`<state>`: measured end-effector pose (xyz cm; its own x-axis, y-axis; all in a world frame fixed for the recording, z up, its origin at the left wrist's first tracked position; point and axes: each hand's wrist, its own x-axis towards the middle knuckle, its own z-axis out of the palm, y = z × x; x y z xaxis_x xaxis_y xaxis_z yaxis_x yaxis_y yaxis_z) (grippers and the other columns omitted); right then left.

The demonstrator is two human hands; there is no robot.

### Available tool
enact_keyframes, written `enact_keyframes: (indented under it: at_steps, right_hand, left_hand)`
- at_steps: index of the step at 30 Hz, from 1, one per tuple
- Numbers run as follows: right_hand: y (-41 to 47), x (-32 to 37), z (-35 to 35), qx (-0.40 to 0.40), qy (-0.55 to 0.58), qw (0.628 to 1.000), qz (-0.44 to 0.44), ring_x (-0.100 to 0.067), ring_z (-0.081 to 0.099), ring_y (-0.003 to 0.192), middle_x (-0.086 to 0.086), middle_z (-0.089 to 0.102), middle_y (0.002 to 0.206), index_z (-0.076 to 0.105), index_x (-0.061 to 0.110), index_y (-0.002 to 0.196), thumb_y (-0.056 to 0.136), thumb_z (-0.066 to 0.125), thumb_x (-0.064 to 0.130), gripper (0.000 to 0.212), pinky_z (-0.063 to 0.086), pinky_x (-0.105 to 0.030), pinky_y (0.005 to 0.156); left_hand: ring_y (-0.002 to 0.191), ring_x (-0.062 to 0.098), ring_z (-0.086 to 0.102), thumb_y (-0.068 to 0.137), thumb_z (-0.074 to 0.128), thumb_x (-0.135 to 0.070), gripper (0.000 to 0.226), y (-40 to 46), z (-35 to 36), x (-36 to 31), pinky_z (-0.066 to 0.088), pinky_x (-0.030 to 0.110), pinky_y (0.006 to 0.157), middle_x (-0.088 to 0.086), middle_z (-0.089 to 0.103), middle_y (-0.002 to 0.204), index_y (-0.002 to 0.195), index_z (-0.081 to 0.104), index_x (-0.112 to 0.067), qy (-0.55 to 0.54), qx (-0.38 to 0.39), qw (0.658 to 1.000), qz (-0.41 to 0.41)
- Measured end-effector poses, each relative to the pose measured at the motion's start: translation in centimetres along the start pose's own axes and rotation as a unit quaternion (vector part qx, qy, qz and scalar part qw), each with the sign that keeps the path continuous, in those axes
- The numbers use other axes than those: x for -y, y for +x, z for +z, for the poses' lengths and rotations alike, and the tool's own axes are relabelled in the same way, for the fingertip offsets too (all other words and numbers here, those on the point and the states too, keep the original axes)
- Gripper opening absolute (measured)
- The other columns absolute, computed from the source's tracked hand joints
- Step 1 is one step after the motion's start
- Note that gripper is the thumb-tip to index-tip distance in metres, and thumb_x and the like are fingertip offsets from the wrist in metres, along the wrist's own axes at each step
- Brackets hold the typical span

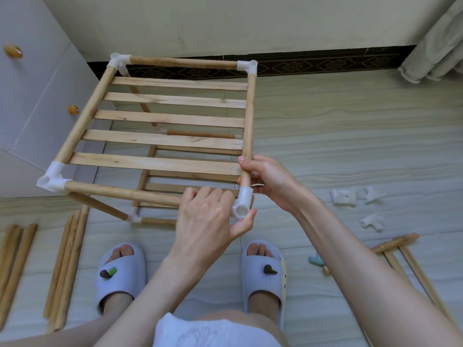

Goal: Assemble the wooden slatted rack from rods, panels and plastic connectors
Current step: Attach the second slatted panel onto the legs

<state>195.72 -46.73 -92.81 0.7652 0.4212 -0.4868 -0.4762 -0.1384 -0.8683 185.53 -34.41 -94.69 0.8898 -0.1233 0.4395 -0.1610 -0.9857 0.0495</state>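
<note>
The half-built wooden rack stands on the floor, its upper slatted shelf (165, 118) framed by rods with white plastic connectors at the corners. A lower slatted shelf (190, 176) shows through the slats. My left hand (208, 219) grips the near right corner connector (242, 202), fingers over the front rod (120, 192) where it meets the connector, thumb under the open socket. My right hand (265, 179) grips the right side rod (248, 126) just above that connector.
Loose rods lie on the floor at the left (65, 266) and far left (12, 261), more at the right (406, 256). Spare white connectors (343, 195) lie right of the rack. A white cabinet (30, 91) stands left, a curtain (436, 46) at the back right. My slippered feet (120, 271) are below.
</note>
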Motion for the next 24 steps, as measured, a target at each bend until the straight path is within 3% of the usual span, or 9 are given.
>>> enact_keyframes:
  at_steps: [5, 13, 17, 19, 21, 24]
  right_hand:
    - [0.2, 0.0, 0.0, -0.002, 0.004, 1.000, -0.005, -0.017, 0.053, 0.065, 0.008, 0.055, 0.047, 0.049, 0.017, 0.078, 0.094, 0.053, 0.023, 0.018, 0.038, -0.028, 0.065]
    - [0.6, 0.3, 0.7, 0.006, 0.010, 1.000, -0.020, -0.015, 0.052, 0.062, 0.003, 0.054, 0.055, 0.049, 0.018, 0.075, 0.094, 0.052, 0.024, 0.020, 0.042, -0.019, 0.052]
    - [0.3, -1.0, 0.0, 0.030, 0.049, 0.998, -0.032, -0.009, 0.060, 0.064, 0.006, 0.063, 0.062, 0.057, 0.021, 0.085, 0.100, 0.039, 0.025, 0.024, 0.047, -0.024, 0.068]
    - [-0.3, -3.1, -0.5, 0.041, 0.059, 0.997, -0.031, -0.010, 0.064, 0.088, 0.005, 0.071, 0.082, 0.059, 0.022, 0.106, 0.102, 0.033, 0.019, 0.027, 0.047, -0.029, 0.087]
    - [-1.0, -5.1, -0.4, 0.045, 0.017, 0.998, -0.034, -0.012, 0.057, 0.111, 0.000, 0.066, 0.111, 0.056, 0.016, 0.123, 0.100, 0.035, 0.010, 0.032, 0.043, -0.024, 0.095]
    - [-1.8, -6.8, 0.7, 0.026, -0.057, 0.994, -0.091, 0.003, 0.052, 0.115, 0.004, 0.058, 0.125, 0.053, 0.014, 0.129, 0.095, 0.041, -0.002, 0.039, 0.040, -0.012, 0.095]
  left_hand:
    - [0.054, 0.019, 0.044, 0.087, 0.043, -0.051, 0.045, 0.3, -0.4, -0.3, 0.031, 0.034, 0.057, -0.002, 0.048, 0.052, 0.061, 0.051, -0.015, -0.001, 0.022, 1.000, -0.016]
    - [0.055, 0.021, 0.044, 0.087, 0.043, -0.052, 0.045, 0.2, -0.4, 0.7, 0.026, 0.033, 0.060, -0.002, 0.048, 0.053, 0.061, 0.049, -0.016, -0.011, 0.040, 0.999, -0.018]
    - [0.057, 0.023, 0.046, 0.089, 0.039, -0.054, 0.046, 0.8, -0.9, 1.6, 0.025, 0.034, 0.061, 0.000, 0.049, 0.057, 0.065, 0.048, -0.017, -0.021, 0.039, 0.999, -0.025]
    - [0.063, 0.024, 0.049, 0.089, 0.034, -0.057, 0.048, 2.2, -1.4, 2.4, 0.028, 0.036, 0.064, 0.001, 0.053, 0.062, 0.071, 0.052, -0.016, -0.035, 0.058, 0.996, -0.059]
    - [0.069, 0.022, 0.049, 0.086, 0.029, -0.063, 0.051, 3.4, -1.6, 3.1, 0.030, 0.036, 0.069, -0.004, 0.052, 0.068, 0.075, 0.052, -0.018, -0.055, 0.093, 0.991, -0.078]
    - [0.071, 0.016, 0.041, 0.084, 0.023, -0.068, 0.052, 3.0, -1.4, 3.8, 0.025, 0.033, 0.071, -0.011, 0.044, 0.070, 0.077, 0.047, -0.022, -0.077, 0.128, 0.987, -0.068]
